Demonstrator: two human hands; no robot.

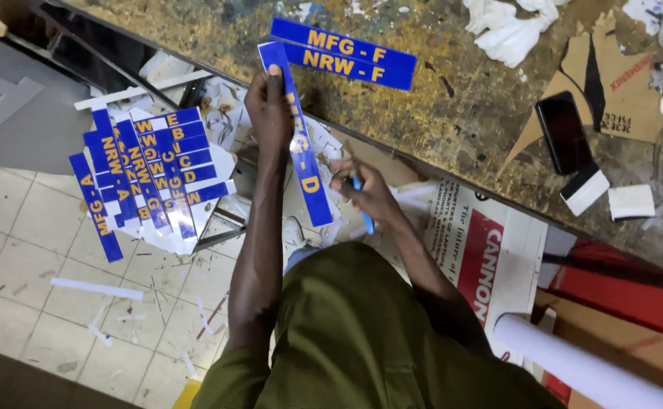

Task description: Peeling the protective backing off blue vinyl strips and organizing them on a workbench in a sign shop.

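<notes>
A worn bench carried two blue label strips, a black phone, crumpled white paper and cardboard scraps. More blue strips lay fanned on the tiled floor beyond the bench edge. The left hand gripped the top of a long blue strip, running lengthwise from bench edge toward the body. The right hand clenched a blue tool beside the strip's lower end.

Blue strip with orange letters, same blue-orange on the pile of strips, mottled yellow-brown bench, olive green trousers.
</notes>
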